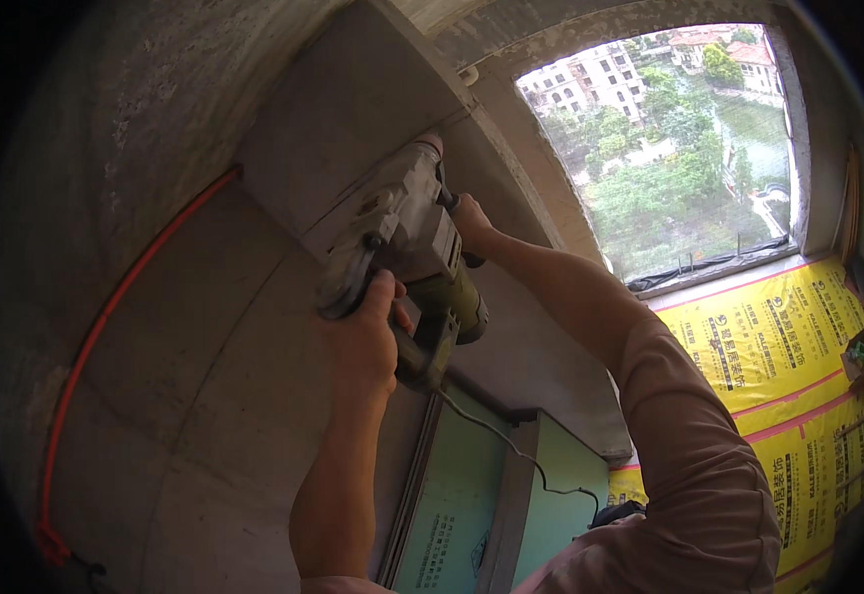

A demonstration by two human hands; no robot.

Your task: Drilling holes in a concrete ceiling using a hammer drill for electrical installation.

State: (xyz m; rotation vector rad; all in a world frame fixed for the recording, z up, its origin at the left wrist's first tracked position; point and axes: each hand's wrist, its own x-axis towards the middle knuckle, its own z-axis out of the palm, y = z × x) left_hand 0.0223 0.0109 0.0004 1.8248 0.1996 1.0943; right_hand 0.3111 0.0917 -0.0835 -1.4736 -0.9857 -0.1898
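Note:
Both hands hold up a dusty grey and olive-green rotary hammer drill (400, 223) at the middle of the view. My left hand (364, 332) is closed around its rear handle, with the thumb lying along the top. My right hand (471, 226) grips the black side handle nearer the front end. The tool's front end, with a pinkish collar, points up at the grey concrete beam (323, 119). Whether a bit touches the concrete cannot be seen. A black power cord (501, 436) hangs from the rear handle and runs down beside my right arm.
A red-orange pipe (120, 302) curves along the wall at left. At upper right is a window (679, 158) with trees and buildings outside. Printed yellow sheeting (763, 337) covers the surface below it. Green boards (459, 475) stand at the bottom middle.

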